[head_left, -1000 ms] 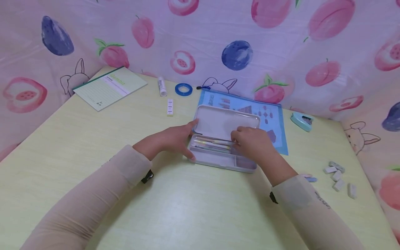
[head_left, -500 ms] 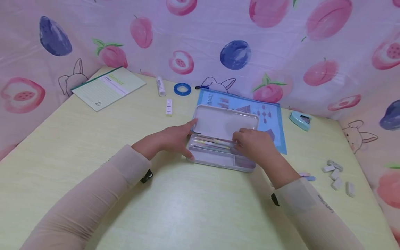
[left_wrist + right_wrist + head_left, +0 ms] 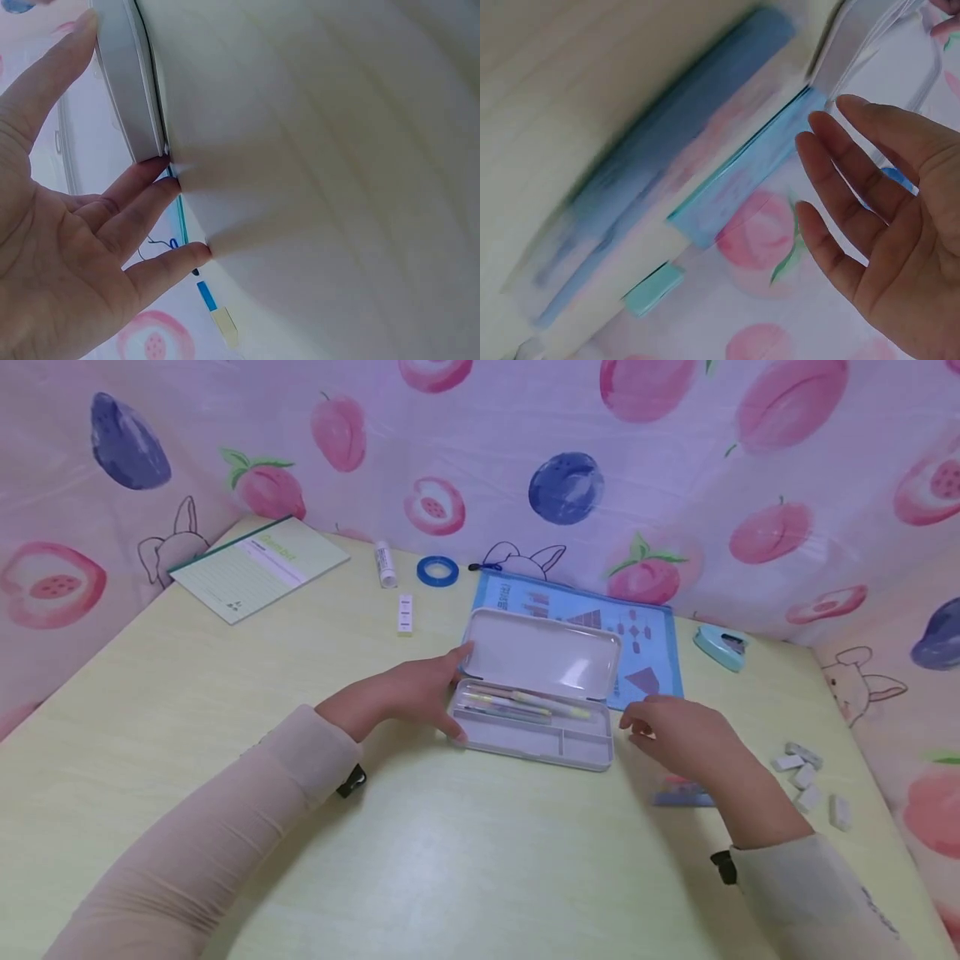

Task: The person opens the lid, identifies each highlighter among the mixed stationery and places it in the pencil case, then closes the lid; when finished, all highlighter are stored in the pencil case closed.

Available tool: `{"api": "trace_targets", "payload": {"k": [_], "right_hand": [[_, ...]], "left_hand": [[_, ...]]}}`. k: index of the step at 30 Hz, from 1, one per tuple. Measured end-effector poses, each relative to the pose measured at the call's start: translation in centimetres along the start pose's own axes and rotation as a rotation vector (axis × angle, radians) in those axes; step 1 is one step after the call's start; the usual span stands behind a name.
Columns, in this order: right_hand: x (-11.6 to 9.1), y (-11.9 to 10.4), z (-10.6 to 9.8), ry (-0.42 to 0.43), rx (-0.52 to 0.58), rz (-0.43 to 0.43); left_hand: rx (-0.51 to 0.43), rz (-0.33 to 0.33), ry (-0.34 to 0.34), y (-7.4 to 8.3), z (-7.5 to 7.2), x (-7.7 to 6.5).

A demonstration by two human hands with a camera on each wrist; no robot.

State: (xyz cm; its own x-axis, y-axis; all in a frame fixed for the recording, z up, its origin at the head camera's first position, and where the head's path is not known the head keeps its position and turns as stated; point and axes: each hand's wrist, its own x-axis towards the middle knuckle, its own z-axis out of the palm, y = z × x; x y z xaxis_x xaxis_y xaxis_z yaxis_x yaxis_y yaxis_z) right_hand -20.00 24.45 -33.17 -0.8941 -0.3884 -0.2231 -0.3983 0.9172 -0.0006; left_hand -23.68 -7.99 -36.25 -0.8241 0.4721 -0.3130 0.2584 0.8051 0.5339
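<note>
An open white pencil case [image 3: 540,756] lies at mid-table with its lid [image 3: 540,652] tipped back; several pens [image 3: 517,703] fill its rear compartment, while both front compartments hold nothing. My left hand [image 3: 412,693] spans the case's left end, thumb at the front corner and fingers along the back side. In the left wrist view those fingers [image 3: 142,202] are fairly straight and touch the case's corner [image 3: 131,82] and the table. To the right of the case hovers my right hand [image 3: 686,735], fingers loosely bent around nothing. Blue and pink pens [image 3: 678,793] lie beneath it, partly hidden.
Under the case's lid is a blue zip pouch [image 3: 652,652]. Behind stand a glue stick [image 3: 386,567], blue tape roll [image 3: 437,572] and small white block strip [image 3: 405,615]. A notepad [image 3: 258,568] is far left. Right: a mint stapler [image 3: 720,647] and several erasers [image 3: 806,777].
My right hand has left the pen compartment and moved right, off the case, uncovering the pens and the small front compartment. The left hand has stayed at the case's left end.
</note>
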Motion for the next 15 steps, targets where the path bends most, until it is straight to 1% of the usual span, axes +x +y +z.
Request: {"api": "trace_targets", "payload": {"k": [3, 7, 11, 15], "right_hand": [[-1.2, 1.5, 0.1, -0.037, 0.028, 0.006], [-2.7, 3.2, 0.3, -0.085, 0.073, 0.047], [-3.8, 4.4, 0.7, -0.104, 0.093, 0.091], [-4.3, 5.2, 1.2, -0.108, 0.089, 0.106]], "left_hand": [[0.005, 0.0, 0.0, 0.0, 0.0, 0.0], [0.003, 0.002, -0.003, -0.1, 0.0, 0.0], [-0.001, 0.002, 0.001, -0.1, 0.0, 0.0], [0.001, 0.004, 0.0, 0.0, 0.0, 0.0]]}}
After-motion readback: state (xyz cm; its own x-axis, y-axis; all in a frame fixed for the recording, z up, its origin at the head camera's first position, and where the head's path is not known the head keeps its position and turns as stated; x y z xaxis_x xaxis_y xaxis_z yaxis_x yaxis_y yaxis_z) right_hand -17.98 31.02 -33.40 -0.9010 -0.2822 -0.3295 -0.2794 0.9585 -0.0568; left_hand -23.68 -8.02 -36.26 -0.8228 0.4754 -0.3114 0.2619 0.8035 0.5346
